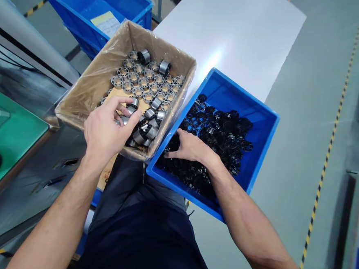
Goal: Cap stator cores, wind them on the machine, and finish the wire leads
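Note:
My left hand (109, 123) is over the cardboard box (87, 87), its thumb and fingers curled round a short metal cylinder (134, 103). Close to its fingertips lies a loose heap of similar silver cylinders with black ends (149, 133). Farther back in the box, ring-shaped metal parts (143, 83) stand in rows, and two cylinders lie on top of them. My right hand (188, 146) reaches into the blue bin (260, 144) among many black toothed parts (219, 131). Its thumb and forefinger are spread apart; the other fingers are hidden.
Clear plastic lines the box. Behind both containers is a white tabletop (236, 28). Another blue bin (93, 1) with a paper sheet (106, 23) stands at upper left. A green-topped machine (16, 139) is on the left. Yellow-black tape (324, 169) marks the floor at right.

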`<state>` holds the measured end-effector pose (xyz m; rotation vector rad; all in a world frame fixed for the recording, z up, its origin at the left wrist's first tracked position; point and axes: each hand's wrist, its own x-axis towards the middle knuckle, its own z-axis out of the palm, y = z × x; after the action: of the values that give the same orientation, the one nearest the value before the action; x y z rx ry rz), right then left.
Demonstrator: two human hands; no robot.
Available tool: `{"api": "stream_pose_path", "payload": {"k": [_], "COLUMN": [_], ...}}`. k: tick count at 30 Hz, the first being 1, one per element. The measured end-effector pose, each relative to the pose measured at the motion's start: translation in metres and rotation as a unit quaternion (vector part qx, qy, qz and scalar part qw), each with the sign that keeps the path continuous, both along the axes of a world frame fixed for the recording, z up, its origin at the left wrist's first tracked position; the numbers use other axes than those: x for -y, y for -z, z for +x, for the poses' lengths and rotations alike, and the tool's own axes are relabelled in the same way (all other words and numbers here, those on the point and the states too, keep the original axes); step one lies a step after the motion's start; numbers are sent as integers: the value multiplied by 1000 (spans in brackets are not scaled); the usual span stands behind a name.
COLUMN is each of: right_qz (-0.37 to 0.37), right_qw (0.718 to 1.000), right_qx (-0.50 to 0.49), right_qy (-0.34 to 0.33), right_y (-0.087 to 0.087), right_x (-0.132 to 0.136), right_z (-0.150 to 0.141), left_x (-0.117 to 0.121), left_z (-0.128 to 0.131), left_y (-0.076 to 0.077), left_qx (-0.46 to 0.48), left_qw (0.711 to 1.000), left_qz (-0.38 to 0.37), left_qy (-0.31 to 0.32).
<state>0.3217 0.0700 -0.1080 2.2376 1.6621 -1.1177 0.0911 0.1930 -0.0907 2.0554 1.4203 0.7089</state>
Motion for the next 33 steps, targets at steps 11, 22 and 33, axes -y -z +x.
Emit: {"api": "stream_pose_path", "payload": {"k": [11, 22, 33], "right_qz": [-11, 104, 381], "right_qw": [1000, 986, 862], "right_qx": [7, -76, -321], "right_qy": [-4, 109, 93], "right_y": [5, -16, -47], "right_x": [-5, 1, 19], "right_z": [24, 63, 32], "left_x": [1, 1, 37], "left_z": [-2, 27, 44], "left_y": [1, -14, 2], "left_qx": [3, 413, 329], "left_qw": [1000, 855, 882], "left_qz": [0, -307, -216], "left_qy": [3, 69, 260]}}
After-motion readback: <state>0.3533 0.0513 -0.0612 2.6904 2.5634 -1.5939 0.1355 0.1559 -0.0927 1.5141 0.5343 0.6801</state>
